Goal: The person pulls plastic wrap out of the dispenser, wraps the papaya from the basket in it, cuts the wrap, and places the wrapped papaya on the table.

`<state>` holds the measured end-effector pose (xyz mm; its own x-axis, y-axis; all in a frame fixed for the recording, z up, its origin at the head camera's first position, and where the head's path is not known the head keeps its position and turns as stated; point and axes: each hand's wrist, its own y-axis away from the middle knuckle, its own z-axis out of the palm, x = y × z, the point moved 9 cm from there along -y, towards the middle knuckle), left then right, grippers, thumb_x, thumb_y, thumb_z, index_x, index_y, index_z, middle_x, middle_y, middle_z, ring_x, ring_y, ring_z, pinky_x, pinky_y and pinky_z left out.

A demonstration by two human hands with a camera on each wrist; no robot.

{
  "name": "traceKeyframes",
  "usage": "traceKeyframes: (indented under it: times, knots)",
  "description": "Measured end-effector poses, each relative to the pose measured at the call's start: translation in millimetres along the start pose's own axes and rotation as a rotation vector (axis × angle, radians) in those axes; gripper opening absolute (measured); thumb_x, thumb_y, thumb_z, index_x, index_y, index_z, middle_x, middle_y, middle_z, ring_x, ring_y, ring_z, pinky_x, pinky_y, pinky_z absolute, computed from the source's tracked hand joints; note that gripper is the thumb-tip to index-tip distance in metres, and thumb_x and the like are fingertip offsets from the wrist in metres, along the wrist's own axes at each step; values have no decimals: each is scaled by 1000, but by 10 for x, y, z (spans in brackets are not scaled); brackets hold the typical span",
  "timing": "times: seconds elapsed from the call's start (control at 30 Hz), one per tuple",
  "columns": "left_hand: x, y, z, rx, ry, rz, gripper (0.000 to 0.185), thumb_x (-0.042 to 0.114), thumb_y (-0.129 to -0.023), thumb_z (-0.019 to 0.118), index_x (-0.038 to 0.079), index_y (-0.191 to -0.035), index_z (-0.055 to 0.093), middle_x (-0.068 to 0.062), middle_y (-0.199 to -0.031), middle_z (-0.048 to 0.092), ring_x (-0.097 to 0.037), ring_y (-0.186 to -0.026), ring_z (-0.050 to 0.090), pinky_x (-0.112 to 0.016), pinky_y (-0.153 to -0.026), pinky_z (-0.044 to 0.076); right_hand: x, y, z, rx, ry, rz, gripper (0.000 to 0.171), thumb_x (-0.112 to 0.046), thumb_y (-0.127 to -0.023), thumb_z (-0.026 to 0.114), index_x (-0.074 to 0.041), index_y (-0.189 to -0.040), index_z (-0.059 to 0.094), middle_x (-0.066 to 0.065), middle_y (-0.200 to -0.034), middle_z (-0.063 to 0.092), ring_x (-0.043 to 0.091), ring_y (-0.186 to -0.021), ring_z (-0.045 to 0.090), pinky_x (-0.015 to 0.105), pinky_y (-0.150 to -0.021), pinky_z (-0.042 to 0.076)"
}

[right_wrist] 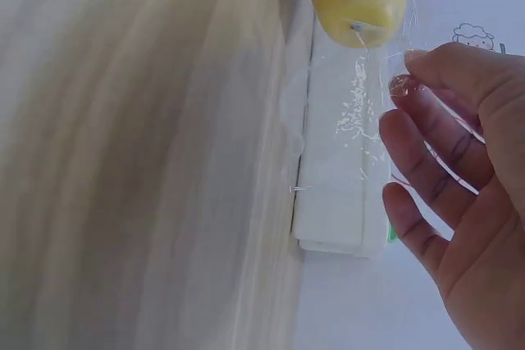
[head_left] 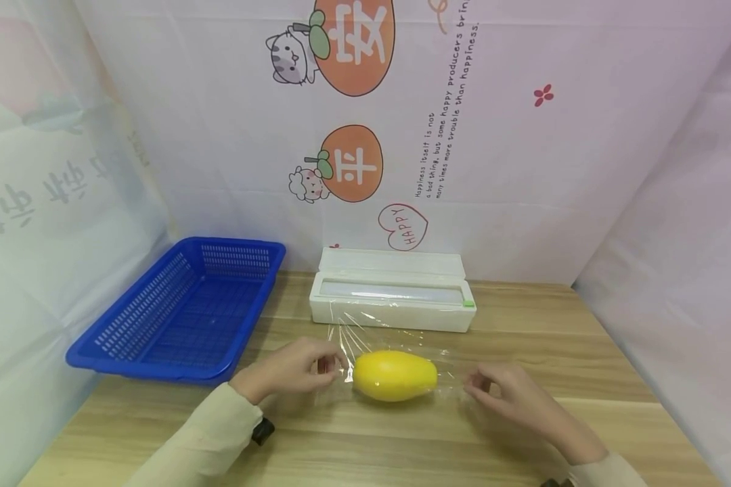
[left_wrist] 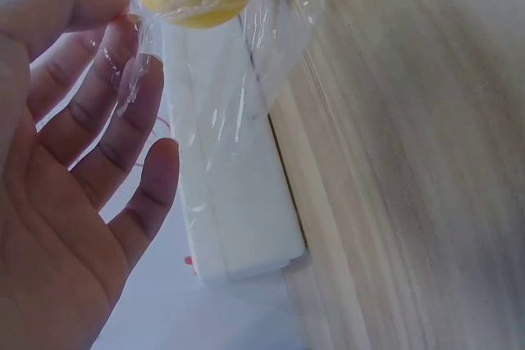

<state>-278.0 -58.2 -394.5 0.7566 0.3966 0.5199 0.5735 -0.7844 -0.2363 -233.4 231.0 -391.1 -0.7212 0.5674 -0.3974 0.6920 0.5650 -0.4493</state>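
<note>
A yellow oblong fruit, shaped like a papaya [head_left: 394,376], lies in the head view with clear cling film [head_left: 348,338] around it. The film stretches back toward the white cling film box [head_left: 392,318], whose lid stands up. To the fruit's left, my left hand [head_left: 301,368] pinches film between thumb and fingertips; the left wrist view shows the film [left_wrist: 225,112] bunched at those fingers. On the other side, my right hand [head_left: 514,399] pinches the film's other end. In the right wrist view, thumb and index finger meet on film [right_wrist: 354,112] by the fruit's narrow end.
A blue plastic basket [head_left: 244,331] with slotted sides stands at the left of the wooden table [head_left: 536,325]. White printed cloth [head_left: 493,223] hangs behind the box and along both sides. A small green piece [head_left: 468,304] sits at the box's right end.
</note>
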Motion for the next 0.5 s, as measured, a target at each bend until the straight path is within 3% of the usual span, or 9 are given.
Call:
traceKeyframes:
  times: [0.13,0.27,0.33,0.5]
  knots:
    - [-67,-45,0,11,13,-18,26,4,-93,65,7,-119,67,8,-89,64,-4,-80,59,-22,-71,55,99,-74,57,-58,2,50,26,0,-86,74,-6,-111,69,-14,-84,66,-2,-76,59,26,-69,57]
    - [-100,-84,7,16,16,-32,36,4,-96,62,8,-132,61,-3,-110,67,-12,-94,63,-27,-81,55,173,-153,151,-148,-85,70,44,1,-91,69,-7,-133,62,-10,-85,66,1,-77,60,28,-73,57]
    - [-107,-107,12,18,10,-28,39,2,-97,61,8,-136,60,-8,-119,66,-16,-100,63,-29,-85,55,210,-190,206,-191,-131,79,47,1,-93,67,-8,-138,59,-7,-83,65,2,-74,59,27,-70,57]
    - [-124,-175,38,25,-16,-14,38,-3,-96,58,7,-133,63,-4,-129,64,-20,-116,60,-36,-98,50,326,-274,325,-285,-192,162,53,-2,-96,62,-18,-146,54,-7,-72,56,3,-59,49,26,-53,51]
